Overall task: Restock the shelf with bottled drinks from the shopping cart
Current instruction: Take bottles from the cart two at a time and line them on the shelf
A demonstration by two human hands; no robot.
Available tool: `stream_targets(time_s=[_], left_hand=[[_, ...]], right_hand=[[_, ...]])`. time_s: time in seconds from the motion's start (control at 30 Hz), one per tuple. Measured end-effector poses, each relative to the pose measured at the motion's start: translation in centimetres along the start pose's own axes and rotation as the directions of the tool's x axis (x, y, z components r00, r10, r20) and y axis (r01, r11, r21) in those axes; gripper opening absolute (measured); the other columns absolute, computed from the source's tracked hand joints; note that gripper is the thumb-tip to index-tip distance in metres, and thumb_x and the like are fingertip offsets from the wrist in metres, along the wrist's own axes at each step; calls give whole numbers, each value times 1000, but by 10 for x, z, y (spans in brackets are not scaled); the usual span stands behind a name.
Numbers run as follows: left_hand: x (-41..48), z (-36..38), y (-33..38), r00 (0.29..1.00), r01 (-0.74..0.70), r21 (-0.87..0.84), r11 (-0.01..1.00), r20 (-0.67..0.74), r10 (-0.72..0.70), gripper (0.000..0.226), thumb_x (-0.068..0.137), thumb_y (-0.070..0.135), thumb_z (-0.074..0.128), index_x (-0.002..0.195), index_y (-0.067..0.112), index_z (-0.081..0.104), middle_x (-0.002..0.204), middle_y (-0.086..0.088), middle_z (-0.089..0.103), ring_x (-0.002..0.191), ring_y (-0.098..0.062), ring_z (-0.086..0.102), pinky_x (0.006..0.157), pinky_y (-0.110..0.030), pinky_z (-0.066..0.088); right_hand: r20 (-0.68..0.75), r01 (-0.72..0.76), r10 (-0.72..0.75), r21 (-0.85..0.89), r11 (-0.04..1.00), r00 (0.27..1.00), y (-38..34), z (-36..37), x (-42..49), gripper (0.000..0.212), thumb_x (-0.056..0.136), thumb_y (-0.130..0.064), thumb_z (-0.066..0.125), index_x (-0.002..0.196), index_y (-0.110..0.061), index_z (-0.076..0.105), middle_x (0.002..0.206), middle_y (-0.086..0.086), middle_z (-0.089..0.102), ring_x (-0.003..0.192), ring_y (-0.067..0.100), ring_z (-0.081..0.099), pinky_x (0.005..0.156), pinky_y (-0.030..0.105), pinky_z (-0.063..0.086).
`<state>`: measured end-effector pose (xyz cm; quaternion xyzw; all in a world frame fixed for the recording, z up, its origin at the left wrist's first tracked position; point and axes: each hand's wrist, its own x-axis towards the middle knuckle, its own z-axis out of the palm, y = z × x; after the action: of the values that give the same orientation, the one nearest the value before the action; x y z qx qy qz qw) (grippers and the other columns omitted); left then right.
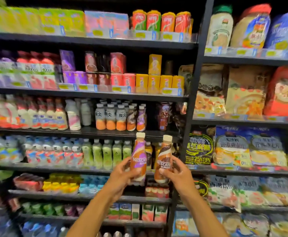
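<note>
My left hand (122,175) grips a purple-and-brown Nescafe bottle (139,154) with a cream cap, held upright in front of the shelves. My right hand (175,171) grips a brown Nescafe bottle (164,159), also upright, just to the right of the first. Both bottles are raised below the third shelf (92,131), where two matching Nescafe bottles (136,118) stand beside grey-capped orange drinks (110,117). A gap lies on that shelf between those bottles and a brown can (163,116). The shopping cart is out of view.
Black shelving holds rows of bottles, cartons and cans at left. A black upright post (189,117) divides it from a right bay of snack bags (242,147). Green-tea bottles (107,153) stand on the shelf behind my hands.
</note>
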<state>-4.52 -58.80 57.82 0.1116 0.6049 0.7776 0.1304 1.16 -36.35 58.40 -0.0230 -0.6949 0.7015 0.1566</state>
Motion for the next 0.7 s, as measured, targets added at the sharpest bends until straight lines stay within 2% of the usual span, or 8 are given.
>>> stream_targets(time_s=[0.1,0.17,0.3,0.47,0.57,0.63,0.7], left_hand=[[29,-17,14,997,-69,108,992,-14,71,53,79,17,86,126,27,65,116,2,76,107,-18,71,77,-23,56],[52,-28,23,994,-106,165,981,-24,111,48,80,16,85,124,29,67,114,2,76,109,-19,70,82,-25,54],[105,-45,42,978,-187,246,951,-47,204,50,80,8,83,121,30,66,108,4,77,105,-17,71,86,-29,57],[171,-62,56,955,-254,283,925,-77,286,57,84,13,82,126,37,52,116,4,72,102,-9,70,76,-22,57],[211,-74,56,941,-297,357,885,-47,335,53,85,12,81,121,42,55,117,5,72,101,-4,70,86,-25,58],[237,-82,55,931,-318,423,849,-30,363,54,84,12,81,125,37,57,117,8,71,100,0,69,88,-24,58],[261,-87,50,927,-328,460,825,-9,374,57,84,11,82,130,33,57,118,7,71,105,-4,69,91,-27,58]], right_hand=[[-6,30,-30,-15,999,1000,0,20,27,57,78,-8,88,126,-28,66,110,-9,78,105,13,74,85,30,58],[-9,55,-55,-38,998,998,-1,30,48,52,79,-8,87,121,-31,67,108,-10,79,103,12,74,83,29,59],[-25,107,-110,-96,990,994,0,52,98,46,80,-9,87,116,-30,69,102,-11,79,98,13,75,79,29,60],[-18,187,-193,-186,965,981,0,77,169,45,82,-15,86,115,-38,65,100,-19,77,92,2,73,77,21,57],[-30,213,-227,-239,947,973,8,90,212,49,80,-14,86,118,-36,64,103,-12,77,96,0,71,86,26,59],[-32,240,-258,-277,931,966,17,96,238,54,79,-16,87,124,-33,63,109,-12,75,101,1,70,93,33,58],[-35,262,-285,-295,919,958,25,99,259,58,79,-17,87,129,-34,61,113,-13,74,105,2,70,96,37,58]])
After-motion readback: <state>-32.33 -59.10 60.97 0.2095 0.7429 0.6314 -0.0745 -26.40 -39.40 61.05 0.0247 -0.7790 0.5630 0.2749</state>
